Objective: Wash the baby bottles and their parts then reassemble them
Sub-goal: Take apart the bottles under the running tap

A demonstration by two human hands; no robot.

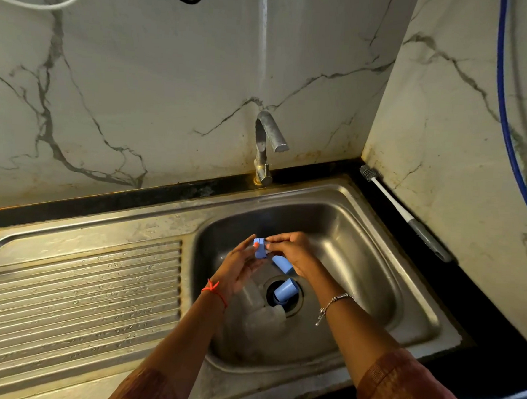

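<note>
Over the steel sink basin (360, 267), my left hand (239, 268) and my right hand (293, 252) both pinch a small blue bottle collar (259, 249), holding it between them. A second blue cap (283, 263) lies just under my right hand. A third blue cap (285, 290) lies tilted on the drain. Clear baby bottles (261, 307) lie on the basin floor beside the drain, partly hidden by my left wrist.
The tap (267, 144) stands at the back of the sink, with no water visibly running. A ribbed steel drainboard (77, 293) stretches to the left. A bottle brush (406, 214) lies on the dark counter along the right wall. A blue hose (507, 121) hangs on the right.
</note>
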